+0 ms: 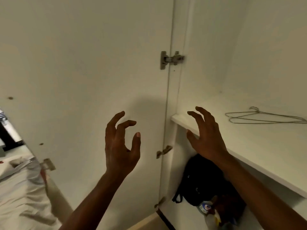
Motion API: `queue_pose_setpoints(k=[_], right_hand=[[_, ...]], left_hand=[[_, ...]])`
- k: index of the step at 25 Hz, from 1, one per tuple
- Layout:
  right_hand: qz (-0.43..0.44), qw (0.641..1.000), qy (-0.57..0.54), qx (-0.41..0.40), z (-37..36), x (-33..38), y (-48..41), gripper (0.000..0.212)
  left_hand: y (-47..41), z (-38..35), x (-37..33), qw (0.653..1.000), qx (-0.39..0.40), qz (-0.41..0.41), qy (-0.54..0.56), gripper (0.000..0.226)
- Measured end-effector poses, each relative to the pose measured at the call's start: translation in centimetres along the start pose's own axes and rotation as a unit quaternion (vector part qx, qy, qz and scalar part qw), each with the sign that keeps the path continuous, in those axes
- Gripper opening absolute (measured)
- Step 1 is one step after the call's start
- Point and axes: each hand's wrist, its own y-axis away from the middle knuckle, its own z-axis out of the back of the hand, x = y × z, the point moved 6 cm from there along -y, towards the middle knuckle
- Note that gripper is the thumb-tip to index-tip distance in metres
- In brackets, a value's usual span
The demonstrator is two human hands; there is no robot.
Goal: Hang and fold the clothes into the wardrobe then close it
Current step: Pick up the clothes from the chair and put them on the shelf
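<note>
Both hands raised, empty; wire hangers (264, 117) on shelf (249, 138), apparently two.

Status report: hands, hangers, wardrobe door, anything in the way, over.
Both raised, empty: left hand, right hand. Bare hangers lie on shelf; door open. Below shelf, black bag.

door (83, 63): white
shelf (249, 138): white
hangers (265, 116): silver wire
hinge (171, 59): grey metal
bag (202, 180): black
bed sheet (20, 188): white, a red spot near the edge
</note>
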Motion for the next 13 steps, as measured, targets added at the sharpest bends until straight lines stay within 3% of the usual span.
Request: queue_pose_setpoints(k=[7,13], right_hand=[[-0.196,0.98,0.031,-0.006,5.8,-16.3,1.1,0.06],[-0.336,0.933,0.13,0.017,7.2,-27.2,3.9,0.062]], left_hand=[[-3.8,-16.5,-4.9,0.974,0.183,-0.089,0.095,0.021],[-4.8,-33.3,-7.9,0.915,0.366,-0.094,0.142,0.042]])
